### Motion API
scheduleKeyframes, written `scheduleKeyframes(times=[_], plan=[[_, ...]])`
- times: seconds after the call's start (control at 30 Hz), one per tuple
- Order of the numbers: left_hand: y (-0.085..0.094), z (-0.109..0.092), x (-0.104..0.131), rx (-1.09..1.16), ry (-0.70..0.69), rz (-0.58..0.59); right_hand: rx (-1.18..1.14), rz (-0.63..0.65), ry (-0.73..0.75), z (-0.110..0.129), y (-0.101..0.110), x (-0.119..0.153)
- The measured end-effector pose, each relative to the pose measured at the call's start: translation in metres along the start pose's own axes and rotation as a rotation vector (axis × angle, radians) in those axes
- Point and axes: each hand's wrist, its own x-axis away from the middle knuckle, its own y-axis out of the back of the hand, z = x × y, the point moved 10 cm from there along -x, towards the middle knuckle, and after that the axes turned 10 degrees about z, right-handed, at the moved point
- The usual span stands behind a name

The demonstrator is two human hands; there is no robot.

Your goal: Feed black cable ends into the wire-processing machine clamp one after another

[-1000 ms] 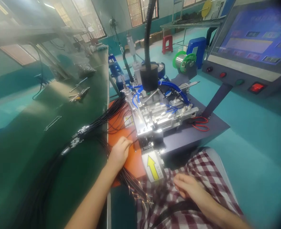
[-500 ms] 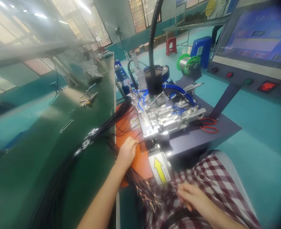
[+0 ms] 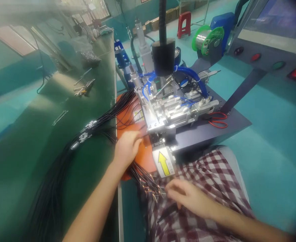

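Observation:
My left hand (image 3: 128,148) is over the orange board (image 3: 144,158) at the front of a metal machine (image 3: 173,111) with blue air tubes. Its fingers are bent and closed toward the machine's front corner; what they pinch is hidden. My right hand (image 3: 182,193) is held above my checkered lap, thumb and fingers drawn together beside the stripped copper ends of a bundle of black cables (image 3: 148,183). Whether a cable end lies in those fingers is too small to tell. More black cables (image 3: 122,102) lie across the board's far end.
A thick cable bundle with metal connectors (image 3: 84,136) trails over the green table (image 3: 97,188) at left. A label with a yellow arrow (image 3: 164,163) sits on the machine's front. A wire spool (image 3: 207,40) and a control panel (image 3: 271,50) stand at right. Red-handled scissors (image 3: 218,120) lie on the base.
My right hand has moved left, up to the stripped cable ends. The left hand stays by the machine's front, its fingers turned slightly. The whole view has shifted downward.

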Motion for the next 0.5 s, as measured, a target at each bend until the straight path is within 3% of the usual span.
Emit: scheduleKeyframes(times=[0.07,0.17,0.27,0.4,0.5], plan=[[0.004,-0.018,0.015,-0.003,-0.059,0.081,0.099,-0.006,-0.015,0.011,0.000,0.008],[-0.009,-0.053,0.043,0.036,-0.248,0.340,0.309,-0.168,0.087,0.044,0.015,0.021],[-0.028,-0.063,0.059,-0.006,-0.273,0.530,0.392,-0.195,0.149,0.064,0.012,0.023],[-0.037,-0.065,0.059,-0.024,-0.285,0.596,0.501,-0.141,0.162,0.067,-0.007,0.013],[-0.012,-0.060,0.056,0.078,-0.266,0.528,0.565,-0.156,0.214,0.072,-0.016,0.006]])
